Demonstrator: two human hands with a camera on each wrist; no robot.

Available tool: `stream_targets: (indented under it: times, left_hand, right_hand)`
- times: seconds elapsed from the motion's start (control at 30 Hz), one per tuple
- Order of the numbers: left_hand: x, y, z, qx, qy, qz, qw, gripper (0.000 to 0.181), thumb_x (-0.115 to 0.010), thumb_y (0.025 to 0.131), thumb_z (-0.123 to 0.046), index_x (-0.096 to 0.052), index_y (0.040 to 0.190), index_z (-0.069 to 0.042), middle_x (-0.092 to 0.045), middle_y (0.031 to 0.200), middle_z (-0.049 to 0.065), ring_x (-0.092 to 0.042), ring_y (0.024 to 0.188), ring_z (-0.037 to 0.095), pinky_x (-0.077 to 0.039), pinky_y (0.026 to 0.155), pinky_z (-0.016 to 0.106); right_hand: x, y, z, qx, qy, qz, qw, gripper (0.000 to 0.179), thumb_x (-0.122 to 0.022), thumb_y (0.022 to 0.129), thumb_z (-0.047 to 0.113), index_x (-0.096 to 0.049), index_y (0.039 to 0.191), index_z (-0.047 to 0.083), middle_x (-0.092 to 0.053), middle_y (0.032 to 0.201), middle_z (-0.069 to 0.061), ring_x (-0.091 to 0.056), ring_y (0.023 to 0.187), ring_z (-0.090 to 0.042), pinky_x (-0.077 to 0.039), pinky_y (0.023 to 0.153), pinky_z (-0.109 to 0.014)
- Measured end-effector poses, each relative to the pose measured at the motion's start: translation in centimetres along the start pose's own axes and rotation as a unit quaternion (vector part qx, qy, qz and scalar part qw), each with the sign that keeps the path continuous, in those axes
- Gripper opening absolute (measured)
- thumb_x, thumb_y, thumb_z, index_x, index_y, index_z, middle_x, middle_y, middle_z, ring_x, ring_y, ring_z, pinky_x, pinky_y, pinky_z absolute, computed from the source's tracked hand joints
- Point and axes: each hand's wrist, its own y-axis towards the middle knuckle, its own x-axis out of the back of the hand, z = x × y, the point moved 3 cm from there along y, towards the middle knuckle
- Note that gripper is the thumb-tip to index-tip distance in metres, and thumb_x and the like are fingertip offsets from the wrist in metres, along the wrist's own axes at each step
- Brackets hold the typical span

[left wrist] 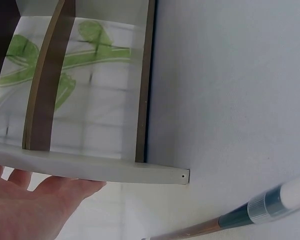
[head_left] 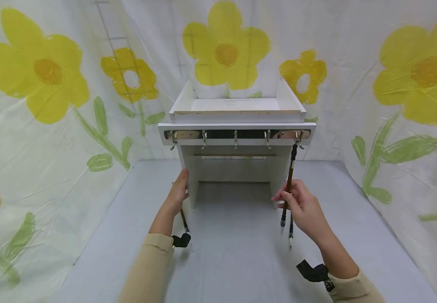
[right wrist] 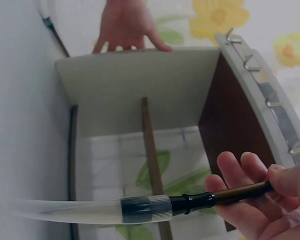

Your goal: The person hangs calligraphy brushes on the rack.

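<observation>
My right hand (head_left: 305, 208) pinches the handle of a calligraphy brush (head_left: 291, 170), held upright with its bristles down. The brush's top end meets the rightmost hook (head_left: 299, 136) of a white wooden rack (head_left: 237, 126); whether its loop sits on that hook I cannot tell. In the right wrist view, the brush's pale bristles and dark ferrule (right wrist: 145, 209) point left. With straight fingers, my left hand (head_left: 177, 195) presses the outer face of the rack's left side panel (right wrist: 130, 90). Beside that hand lies another brush (left wrist: 235, 219). A third brush (head_left: 291, 235) shows just below my right hand.
Several metal hooks line a shiny strip (head_left: 220, 134) across the rack's front. Above it is a shallow top tray (head_left: 237, 104). The rack stands on a pale grey table (head_left: 237, 252), with a flower-painted curtain (head_left: 51, 147) around it.
</observation>
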Motion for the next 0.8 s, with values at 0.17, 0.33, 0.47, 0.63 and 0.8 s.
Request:
stream_targets:
  times: [0.17,0.33,0.47,0.63,0.8]
  left_hand:
    - [-0.2,-1.4,-1.7,0.004,0.005,0.003,1.0,0.073,-0.016,0.108,-0.056,0.002,0.163,-0.013,0.003,0.17,0.014,-0.012,0.154,0.043,-0.025,0.121,0.06]
    - [-0.3,-1.8,-2.1,-0.001,0.005,0.005,1.0,0.072,-0.016,0.108,-0.056,0.002,0.163,-0.013,0.003,0.17,0.013,-0.012,0.155,0.042,-0.024,0.121,0.059]
    - [-0.3,-1.7,-2.1,-0.001,0.005,0.005,1.0,0.073,-0.016,0.108,-0.057,0.001,0.163,-0.013,0.003,0.17,0.013,-0.011,0.155,0.042,-0.024,0.121,0.059]
    - [-0.1,-0.5,-0.5,-0.003,0.004,-0.002,1.0,0.077,-0.016,0.105,-0.063,0.003,0.163,-0.016,0.005,0.171,0.01,-0.011,0.155,0.041,-0.023,0.121,0.06]
    - [0.0,0.7,1.3,-0.01,0.0,-0.019,0.9998,0.088,-0.019,0.099,-0.075,0.001,0.164,-0.02,0.003,0.171,0.007,-0.011,0.155,0.041,-0.024,0.121,0.06]
  right_hand:
    - [-1.0,0.0,0.3,-0.001,0.01,0.017,0.9998,0.012,-0.053,0.106,0.01,-0.052,0.117,0.009,-0.074,0.103,-0.006,-0.074,0.093,-0.025,-0.063,0.079,-0.032]
    - [-1.6,-0.2,0.4,-0.005,-0.009,0.024,0.9997,0.013,-0.054,0.106,0.012,-0.052,0.118,0.012,-0.074,0.102,-0.004,-0.074,0.087,-0.022,-0.063,0.079,-0.03]
    - [-1.9,-0.2,0.4,-0.003,-0.015,0.029,0.9995,0.014,-0.054,0.106,0.013,-0.053,0.119,0.012,-0.074,0.102,-0.003,-0.073,0.087,-0.018,-0.062,0.079,-0.03]
    - [-2.3,-0.1,0.4,-0.002,-0.007,0.038,0.9993,0.013,-0.054,0.105,0.012,-0.054,0.119,0.009,-0.073,0.101,-0.003,-0.073,0.088,-0.015,-0.062,0.078,-0.029]
    - [-2.7,-0.1,0.3,-0.008,0.001,0.047,0.9989,0.012,-0.054,0.105,0.01,-0.054,0.117,0.013,-0.073,0.1,-0.004,-0.073,0.089,-0.016,-0.063,0.077,-0.029]
